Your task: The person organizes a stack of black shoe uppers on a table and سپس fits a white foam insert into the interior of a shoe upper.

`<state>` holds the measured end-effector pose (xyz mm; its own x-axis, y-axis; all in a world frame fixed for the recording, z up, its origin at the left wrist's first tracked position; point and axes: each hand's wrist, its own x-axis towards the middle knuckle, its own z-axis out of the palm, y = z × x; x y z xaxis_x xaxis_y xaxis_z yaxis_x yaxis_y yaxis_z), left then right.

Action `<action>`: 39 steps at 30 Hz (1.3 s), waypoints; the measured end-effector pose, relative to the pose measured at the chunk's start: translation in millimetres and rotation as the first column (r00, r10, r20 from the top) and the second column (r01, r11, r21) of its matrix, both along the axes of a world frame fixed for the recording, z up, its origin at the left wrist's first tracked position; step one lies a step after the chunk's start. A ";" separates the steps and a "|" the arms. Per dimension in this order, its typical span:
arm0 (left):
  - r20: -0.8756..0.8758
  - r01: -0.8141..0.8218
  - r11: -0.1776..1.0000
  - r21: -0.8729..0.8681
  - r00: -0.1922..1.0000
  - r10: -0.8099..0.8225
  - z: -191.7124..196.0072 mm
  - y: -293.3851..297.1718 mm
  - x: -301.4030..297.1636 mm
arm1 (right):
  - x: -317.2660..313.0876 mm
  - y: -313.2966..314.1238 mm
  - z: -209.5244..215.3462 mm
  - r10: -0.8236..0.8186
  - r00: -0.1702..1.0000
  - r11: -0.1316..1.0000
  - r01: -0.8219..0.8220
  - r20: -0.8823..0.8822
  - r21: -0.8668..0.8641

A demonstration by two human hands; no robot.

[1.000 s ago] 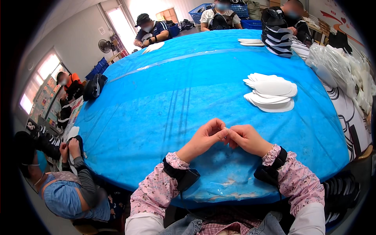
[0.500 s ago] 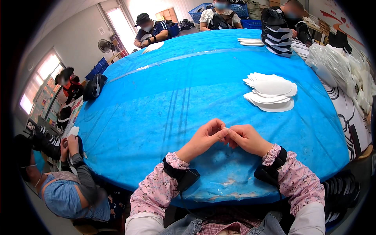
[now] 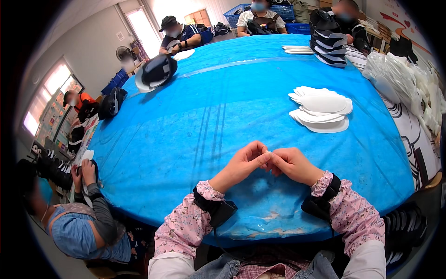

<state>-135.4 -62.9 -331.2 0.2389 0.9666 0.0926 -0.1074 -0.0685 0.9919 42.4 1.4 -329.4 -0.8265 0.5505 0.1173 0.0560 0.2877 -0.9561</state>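
Note:
My left hand (image 3: 244,163) and my right hand (image 3: 296,164) meet above the near middle of the blue-covered table (image 3: 186,139). Their thumbs and fingertips pinch together. Anything between the fingertips is too small to make out. Beyond my right hand lie two overlapping piles of white insole-shaped pieces (image 3: 325,103). A dark piece with a white rim, like a shoe part (image 3: 158,72), is at the far left edge of the table, with a shadow below it.
Another black piece (image 3: 111,102) sits at the left edge. Stacked black-and-white shoe parts (image 3: 331,49) and flat white pieces (image 3: 298,49) stand far right, near clear plastic bags (image 3: 399,74). Several people work around the table; one person (image 3: 83,228) sits close on my left.
The dark, white-rimmed piece has come into view at the far left edge. The person in orange at the far left has shifted posture. My hands have stayed in place.

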 end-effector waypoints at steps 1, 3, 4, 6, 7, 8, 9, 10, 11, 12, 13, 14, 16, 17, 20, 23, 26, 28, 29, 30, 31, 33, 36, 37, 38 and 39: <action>0.001 0.001 1.000 0.000 1.000 -0.001 0.0 0.3 0.4 | 0.3 0.2 -0.5 -0.001 1.000 1.000 0.001 -0.002 -0.004; 0.000 -0.009 1.000 -0.010 1.000 0.009 0.8 -0.2 1.1 | 0.5 0.3 -0.4 -0.001 1.000 1.000 0.001 -0.001 -0.001; -0.001 -0.011 1.000 -0.010 1.000 0.011 1.2 -0.7 1.0 | 0.3 0.0 -0.2 0.000 1.000 1.000 0.000 -0.002 0.003; -0.010 -0.016 1.000 -0.022 1.000 0.016 1.4 -0.8 1.1 | -0.8 -0.8 -1.8 -0.006 1.000 1.000 0.006 -0.019 0.003; -0.009 -0.016 1.000 -0.022 1.000 0.015 0.7 -0.5 1.0 | -1.0 -0.9 -2.6 -0.013 0.999 1.000 0.013 -0.035 0.003; -0.004 -0.012 1.000 -0.026 1.000 0.012 -0.4 -0.4 0.7 | -0.6 -0.5 -2.0 -0.012 0.999 1.000 0.012 -0.034 0.003; 0.000 -0.010 1.000 -0.028 1.000 0.010 -0.5 -0.7 -0.1 | -0.1 0.3 0.6 -0.013 1.000 0.999 0.013 0.021 0.035; -0.001 -0.013 1.000 -0.028 1.000 0.013 -0.3 -1.5 -0.7 | 0.4 1.6 3.5 -0.015 0.997 0.998 0.010 0.075 0.067; -0.033 -0.034 0.999 -0.033 0.999 0.033 0.0 -2.4 -1.2 | 1.7 3.9 7.6 -0.011 0.997 0.998 0.006 0.074 0.066; -0.065 -0.054 0.998 -0.038 0.997 0.052 0.1 -2.7 -1.8 | 4.5 8.8 12.2 -0.123 0.990 0.908 0.087 0.063 0.409; -0.061 -0.051 0.998 -0.039 0.997 0.049 1.1 -1.8 0.7 | 10.3 16.7 15.7 -0.229 0.973 0.698 0.152 0.017 0.700; -0.059 -0.052 0.998 -0.046 0.997 0.049 3.3 -1.0 3.2 | 17.2 33.1 17.8 -0.297 0.954 0.607 0.221 -0.041 0.763; -0.056 -0.060 0.997 -0.051 0.997 0.057 7.6 -3.5 7.4 | 40.7 70.9 16.1 -0.490 0.860 0.375 0.356 -0.143 0.856; -0.063 -0.068 0.996 -0.056 0.996 0.064 8.3 -3.8 7.2 | 53.7 87.6 7.0 -0.612 0.767 0.230 0.404 -0.191 0.886; -0.046 -0.059 0.998 -0.036 0.997 0.057 1.9 3.1 7.7 | 96.7 121.7 -31.5 -0.815 0.572 0.155 0.371 -0.094 0.916; -0.093 -0.176 0.983 0.060 0.979 0.181 -6.9 6.6 -8.6 | 84.3 116.5 -27.9 -0.806 0.592 0.277 0.351 0.017 0.894; -0.206 -0.467 0.826 0.315 0.816 0.540 -2.7 16.8 -37.7 | 82.3 115.0 -28.3 -0.773 0.635 0.310 0.372 0.005 0.875; -0.164 -0.590 0.630 0.504 0.651 0.741 -2.6 25.6 -65.1 | 86.2 116.8 -27.7 -0.768 0.640 0.299 0.388 -0.022 0.872; -0.165 -0.589 0.629 0.507 0.650 0.742 -8.9 28.5 -80.1 | 87.7 117.0 -26.5 -0.762 0.646 0.288 0.406 -0.050 0.867; -0.189 -0.653 0.540 0.531 0.529 0.827 -16.1 33.5 -91.3 | 89.4 116.5 -24.7 -0.765 0.642 0.288 0.406 -0.046 0.867; -0.212 -0.702 0.436 0.563 0.388 0.897 -20.7 34.9 -105.0 | 86.5 112.2 -19.2 -0.765 0.642 0.261 0.382 -0.051 0.887; -0.314 -0.624 0.380 0.683 0.219 0.924 -32.4 42.1 -132.2 | 77.6 108.4 -15.8 -0.768 0.638 0.233 0.359 -0.055 0.904; -0.430 -0.467 0.352 0.811 -0.068 0.900 -18.0 60.5 -162.6 | 76.7 108.4 -15.1 -0.722 0.685 0.188 0.330 -0.097 0.925; -0.469 -0.407 0.365 0.837 -0.192 0.862 -9.4 66.8 -172.2 | 79.2 109.0 -15.3 -0.723 0.684 0.187 0.330 -0.097 0.925; -0.469 -0.408 0.364 0.837 -0.191 0.862 -3.8 72.5 -177.5 | 81.9 108.8 -15.7 -0.728 0.678 0.193 0.350 -0.106 0.917; -0.527 -0.454 0.390 0.801 -0.225 0.820 2.0 79.4 -183.3 | 82.0 109.1 -17.1 -0.735 0.668 0.197 0.376 -0.117 0.906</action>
